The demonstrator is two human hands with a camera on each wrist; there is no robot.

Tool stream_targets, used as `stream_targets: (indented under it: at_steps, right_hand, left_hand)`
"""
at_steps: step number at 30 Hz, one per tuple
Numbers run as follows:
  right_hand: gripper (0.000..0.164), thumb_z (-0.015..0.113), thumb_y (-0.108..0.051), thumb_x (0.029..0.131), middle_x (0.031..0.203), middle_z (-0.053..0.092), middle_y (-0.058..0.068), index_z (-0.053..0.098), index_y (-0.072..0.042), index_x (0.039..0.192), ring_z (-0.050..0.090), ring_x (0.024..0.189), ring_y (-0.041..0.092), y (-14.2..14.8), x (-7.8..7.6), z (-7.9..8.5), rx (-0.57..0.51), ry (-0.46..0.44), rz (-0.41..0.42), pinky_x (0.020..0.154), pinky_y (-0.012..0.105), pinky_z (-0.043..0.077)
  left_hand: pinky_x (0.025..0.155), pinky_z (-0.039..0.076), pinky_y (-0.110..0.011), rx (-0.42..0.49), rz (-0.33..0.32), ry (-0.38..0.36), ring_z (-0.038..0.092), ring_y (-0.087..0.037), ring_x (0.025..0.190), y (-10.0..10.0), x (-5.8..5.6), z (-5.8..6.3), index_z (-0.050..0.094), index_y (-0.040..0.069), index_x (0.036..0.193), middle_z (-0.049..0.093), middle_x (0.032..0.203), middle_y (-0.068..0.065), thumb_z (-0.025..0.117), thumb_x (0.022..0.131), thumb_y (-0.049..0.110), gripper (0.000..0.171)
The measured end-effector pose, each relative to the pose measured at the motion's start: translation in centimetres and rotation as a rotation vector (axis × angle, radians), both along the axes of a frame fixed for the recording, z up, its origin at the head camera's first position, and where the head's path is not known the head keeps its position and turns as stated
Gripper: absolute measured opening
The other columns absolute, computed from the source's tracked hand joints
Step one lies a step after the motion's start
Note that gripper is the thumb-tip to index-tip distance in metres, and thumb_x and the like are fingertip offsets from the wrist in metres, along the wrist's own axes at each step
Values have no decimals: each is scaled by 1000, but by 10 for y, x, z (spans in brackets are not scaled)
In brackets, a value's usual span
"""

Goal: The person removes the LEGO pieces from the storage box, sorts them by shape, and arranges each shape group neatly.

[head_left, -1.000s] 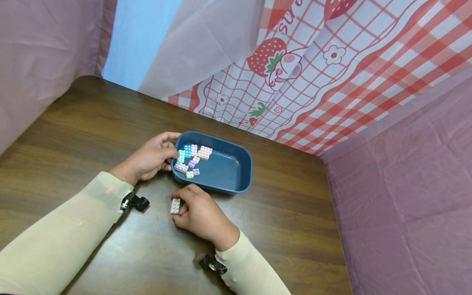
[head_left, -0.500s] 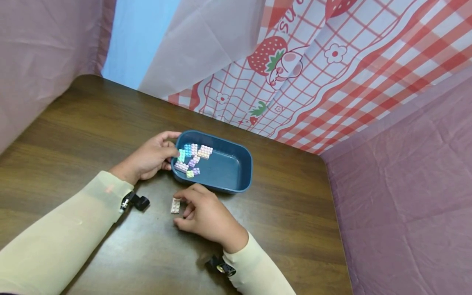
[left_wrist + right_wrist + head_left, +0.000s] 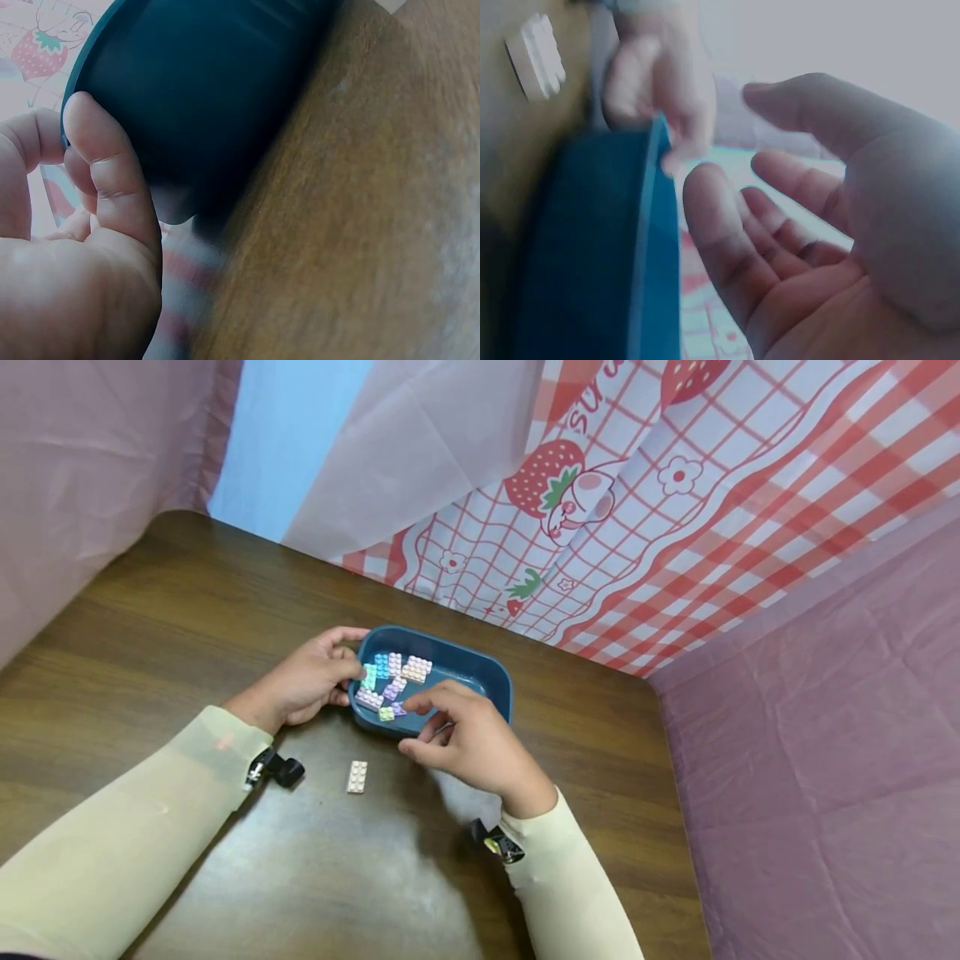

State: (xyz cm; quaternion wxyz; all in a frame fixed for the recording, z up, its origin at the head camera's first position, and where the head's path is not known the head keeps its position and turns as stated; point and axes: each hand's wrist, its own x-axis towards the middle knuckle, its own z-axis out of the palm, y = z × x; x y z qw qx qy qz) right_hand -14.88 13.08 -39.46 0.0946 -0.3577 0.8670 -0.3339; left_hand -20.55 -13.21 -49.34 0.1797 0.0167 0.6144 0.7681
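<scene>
1. Cream brick (image 3: 357, 777), studded on top, is lying flat on the wood-grain table (image 3: 315, 885), just in front of the dark blue container (image 3: 457, 658) and apart from both hands.
2. Left hand (image 3: 300, 681) is grasping the left end of the container; in the left wrist view its thumb is resting against the wall near the rim.
3. Right hand (image 3: 483, 739) is hovering, released, over the container's near side, with its thumb and fingertips parted. Its index fingertip is ending beside the small violet brick (image 3: 399, 709); I cannot tell whether they are touching.
4. Inside the container, the other bricks are crowding toward the left end. A mint brick (image 3: 369, 677) is sitting by the left hand's thumb, with a blue brick (image 3: 382, 666) and a pale pink brick (image 3: 394, 665) standing next in line.
5. A pink-and-peach piece (image 3: 417, 669) is lying farther right, while a lilac brick (image 3: 369, 698) is resting toward the near left corner and a lime brick (image 3: 386, 713) is lying just beside the small violet one.
6. Pale yellow sleeves (image 3: 142, 827) are covering both forearms, and strawberry-print cloth (image 3: 637, 510) is hanging behind the table.
</scene>
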Motion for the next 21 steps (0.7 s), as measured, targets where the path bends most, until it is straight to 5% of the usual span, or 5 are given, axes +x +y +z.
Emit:
stream_targets:
  at_steps: [7, 21]
  right_hand:
    - [33, 80, -32, 93, 119, 66, -7, 71, -24, 124, 70, 87, 7, 8, -29, 9, 20, 37, -29, 77, 29, 64]
    - [31, 80, -34, 93, 113, 69, 0, 73, -23, 121, 70, 88, 6, 6, -79, -7, 134, 41, -77, 76, 27, 61]
  left_hand:
    - [54, 55, -24, 1, -16, -6, 56, -14, 71, 1, -2, -3, 36, 15, 157, 58, 101, -10, 61, 95, 0, 69]
    - [55, 56, -24, 8, -18, -8, 57, -16, 74, 0, -1, -3, 36, 17, 159, 57, 103, -10, 61, 95, 2, 70]
